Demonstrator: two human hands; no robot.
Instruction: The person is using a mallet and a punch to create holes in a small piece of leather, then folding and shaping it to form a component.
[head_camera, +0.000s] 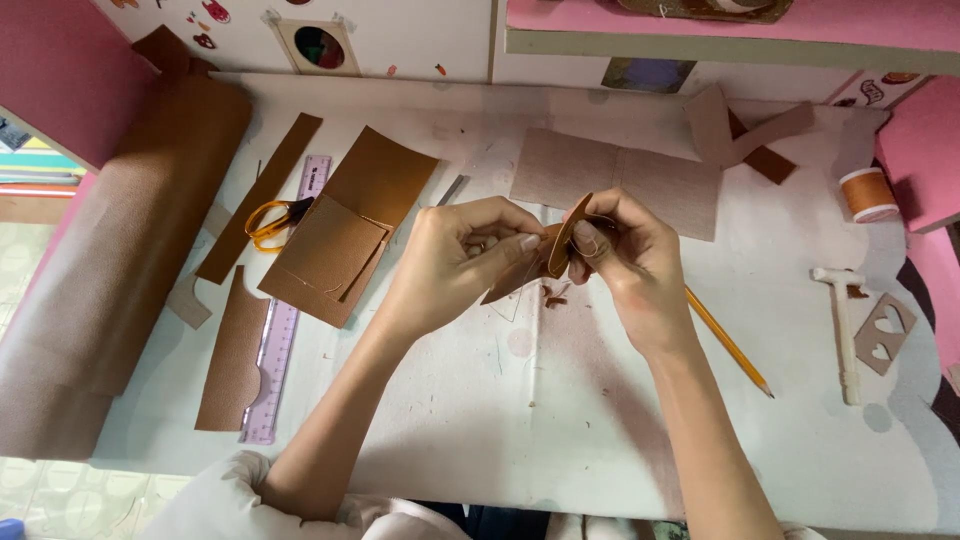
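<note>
- Hands: left hand (455, 262) and right hand (622, 255) each grip closed on small brown leather piece (553, 250) above bench (560, 420) centre.
- Advice: pinch close to the edges, steadily.

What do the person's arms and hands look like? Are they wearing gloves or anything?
No gloves. The left hand and right hand are both bare, and no rings, watch or bracelet show. The forearms are bare too. Light, whitish sleeves sit bunched up near the elbows at the bottom of the picture. The fingernails look short and plain, though they are too small to see well.
</note>
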